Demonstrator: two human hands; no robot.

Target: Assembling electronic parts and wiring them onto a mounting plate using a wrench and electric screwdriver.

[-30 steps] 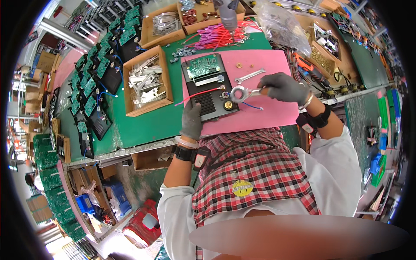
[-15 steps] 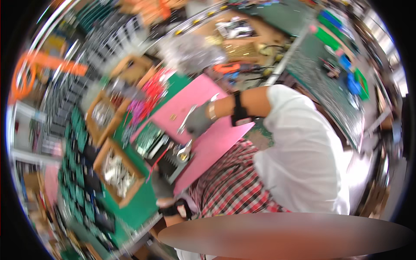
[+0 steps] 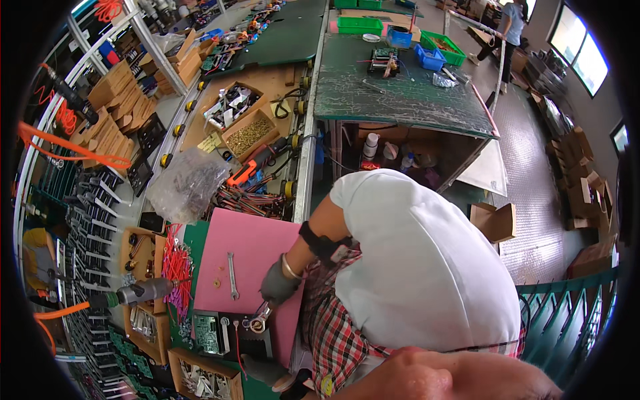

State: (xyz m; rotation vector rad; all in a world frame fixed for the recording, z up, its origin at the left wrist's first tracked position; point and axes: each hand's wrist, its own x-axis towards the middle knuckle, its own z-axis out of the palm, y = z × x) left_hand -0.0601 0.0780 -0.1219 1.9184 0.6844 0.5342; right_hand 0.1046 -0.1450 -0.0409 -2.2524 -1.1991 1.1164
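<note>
My right hand [image 3: 279, 284], in a grey glove, is closed round the handle of a ratchet wrench [image 3: 258, 324]. The wrench's round head rests over a black electronic unit [image 3: 255, 348] with a green circuit board [image 3: 208, 333] at one end. At the unit's near edge, my gloved left hand [image 3: 265, 371] grips its side, the fingertips partly hidden. Close to those fingers runs a red cable [image 3: 239, 347] from a terminal on the unit. An open-ended spanner [image 3: 232, 275] lies on the pink sheet [image 3: 250, 240], with small brass-coloured parts [image 3: 217, 283] beside it.
Left of the sheet are red cables [image 3: 177, 267], a power screwdriver [image 3: 143, 292] and a box of metal parts [image 3: 203, 381]. Beyond it lie a clear plastic bag [image 3: 188, 183] and an orange tool [image 3: 250, 167]. A person [image 3: 510, 37] is at the far right.
My view has swung round, bringing in more of the far tables and the aisle, and is sharper. Both hands stay at the unit, the right one still on the ratchet wrench.
</note>
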